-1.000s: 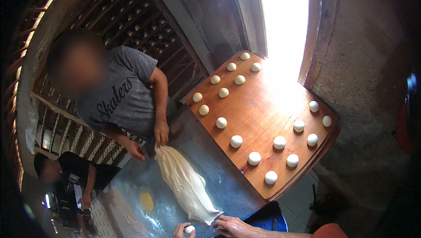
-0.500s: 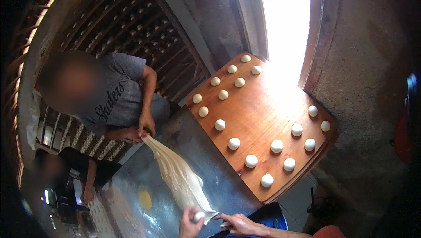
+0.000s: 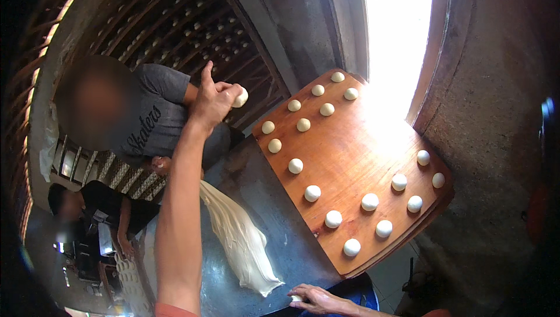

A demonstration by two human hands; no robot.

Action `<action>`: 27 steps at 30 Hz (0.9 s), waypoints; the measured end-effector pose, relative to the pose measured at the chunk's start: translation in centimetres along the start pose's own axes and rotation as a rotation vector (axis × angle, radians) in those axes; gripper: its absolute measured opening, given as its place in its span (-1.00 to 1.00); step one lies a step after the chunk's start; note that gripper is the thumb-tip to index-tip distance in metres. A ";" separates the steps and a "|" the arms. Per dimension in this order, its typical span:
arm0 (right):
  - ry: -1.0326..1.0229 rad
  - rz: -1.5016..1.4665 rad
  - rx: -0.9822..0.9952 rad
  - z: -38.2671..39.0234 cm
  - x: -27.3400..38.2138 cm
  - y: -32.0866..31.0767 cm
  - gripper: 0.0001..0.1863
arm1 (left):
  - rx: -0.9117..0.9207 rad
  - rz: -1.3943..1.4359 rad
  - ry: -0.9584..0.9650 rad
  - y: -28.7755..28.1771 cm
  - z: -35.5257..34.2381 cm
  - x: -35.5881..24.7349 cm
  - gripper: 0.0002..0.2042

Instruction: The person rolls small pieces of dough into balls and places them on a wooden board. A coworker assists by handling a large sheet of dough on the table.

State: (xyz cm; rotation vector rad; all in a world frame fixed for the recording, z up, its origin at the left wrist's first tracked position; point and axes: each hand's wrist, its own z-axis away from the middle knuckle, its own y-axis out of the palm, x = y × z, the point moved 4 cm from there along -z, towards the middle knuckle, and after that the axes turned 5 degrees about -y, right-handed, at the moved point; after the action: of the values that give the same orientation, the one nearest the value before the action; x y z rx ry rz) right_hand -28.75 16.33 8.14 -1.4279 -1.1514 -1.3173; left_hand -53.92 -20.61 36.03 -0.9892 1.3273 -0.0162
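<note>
My left hand is raised over the table, arm stretched forward, fingers shut on a small white dough ball, thumb up. It hovers just left of the wooden board, which carries several dough balls in rows. A long rope of white dough lies across the grey metal table. My right hand rests at the table's near edge by the rope's end, fingers spread, a small bit of dough at its fingertips. A person in a grey shirt holds the rope's far end.
Behind the table stand dark racks with many small dough pieces. Bright light falls through an opening past the board. A second person in black is at the lower left. A rough wall rises on the right.
My left hand lifted from the rope's near end and swung up toward the board with a dough ball. The grey-shirted person's hands drew the rope's far end back to the left.
</note>
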 end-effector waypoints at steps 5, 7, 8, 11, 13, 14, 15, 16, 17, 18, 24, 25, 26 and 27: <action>-0.020 0.086 0.011 0.8 -2.0 0.9 -0.52 | -0.031 -0.032 -0.088 0.5 -1.2 -1.5 0.03; -0.023 -0.050 -0.045 0.7 -2.0 0.5 -0.62 | -0.020 -0.014 -0.039 0.7 -1.3 -0.6 0.03; 0.059 -0.057 0.042 0.6 -2.4 0.6 -0.57 | -0.017 -0.004 -0.014 0.6 -1.3 -0.3 0.04; 0.167 -0.001 0.193 0.2 -3.8 0.8 -0.55 | -0.012 -0.005 -0.014 0.5 0.3 1.3 -0.01; 0.233 0.000 0.170 0.2 -4.3 0.7 -0.60 | -0.007 0.050 0.076 0.6 3.3 2.0 -0.10; 0.267 0.001 0.155 0.1 -4.2 0.6 -0.63 | 0.009 0.096 0.140 0.9 5.7 2.7 -0.15; 0.290 0.012 0.132 -0.2 -3.4 0.3 -0.65 | 0.008 0.053 0.232 0.8 9.0 4.0 -0.19; 0.312 0.019 0.096 -0.6 -2.1 -0.4 -0.67 | 0.026 0.156 0.222 1.1 12.7 4.3 -0.18; 0.334 0.027 0.062 -0.9 -1.4 -0.7 -0.68 | 0.004 0.228 0.183 1.2 16.8 5.4 -0.17; 0.301 0.053 0.036 -1.0 -1.3 -0.6 -0.70 | -0.090 0.140 0.235 0.8 21.0 6.7 -0.16; 0.076 0.428 -0.154 -0.9 -1.1 -0.1 -0.67 | -0.525 0.112 -0.393 2.9 51.0 28.0 -0.44; 0.016 0.535 -0.119 -0.1 -1.6 0.0 -0.70 | -0.488 0.010 -0.475 3.9 55.0 28.8 -0.42; -0.062 0.644 -0.086 0.0 -2.2 -0.1 -0.72 | -0.458 -0.096 -0.539 4.2 57.3 28.6 -0.40; -0.094 0.747 -0.074 0.3 -3.7 -0.1 -0.72 | -0.402 -0.227 -0.553 4.1 58.5 28.4 -0.40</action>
State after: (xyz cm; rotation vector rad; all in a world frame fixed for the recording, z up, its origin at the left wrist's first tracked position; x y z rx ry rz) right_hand -28.87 16.41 4.44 -1.7509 -0.5223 -0.7683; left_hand -0.31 1.26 6.10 -1.3611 0.7159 0.3406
